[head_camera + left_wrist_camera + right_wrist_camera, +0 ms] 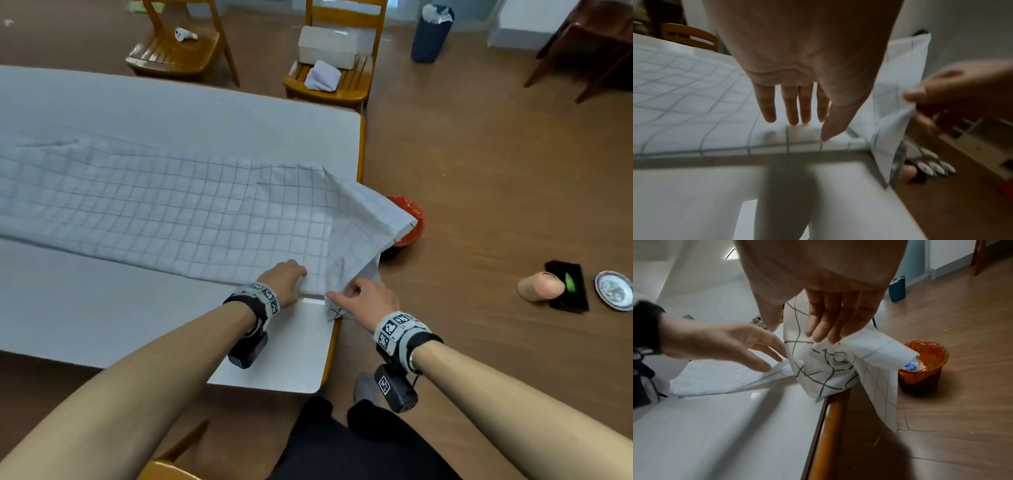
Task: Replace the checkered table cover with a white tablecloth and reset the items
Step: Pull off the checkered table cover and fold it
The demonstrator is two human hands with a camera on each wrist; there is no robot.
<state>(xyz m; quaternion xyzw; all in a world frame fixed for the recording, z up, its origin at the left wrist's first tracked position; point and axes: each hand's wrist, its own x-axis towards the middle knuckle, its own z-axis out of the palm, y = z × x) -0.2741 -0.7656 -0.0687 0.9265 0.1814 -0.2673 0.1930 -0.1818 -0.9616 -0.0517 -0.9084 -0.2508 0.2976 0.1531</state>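
The checkered cover (171,212) lies folded into a long band across the white table (102,315). Its right end hangs off the table's right edge. My left hand (298,272) lies flat on the cover's near edge; in the left wrist view its straight fingers (797,113) touch the cloth (684,97). My right hand (342,294) pinches a bunched corner of the cover (818,369) between thumb and fingers (824,324), just past the table's corner. A folded white cloth (322,76) sits on the far chair.
On the floor at the right lie a tipped pinkish cup (539,286), a black mat (567,286) and a patterned plate (615,289). An orange-lined bin (407,219) stands under the hanging cover. A white box (329,46) shares the chair; a blue bin (431,32) stands behind.
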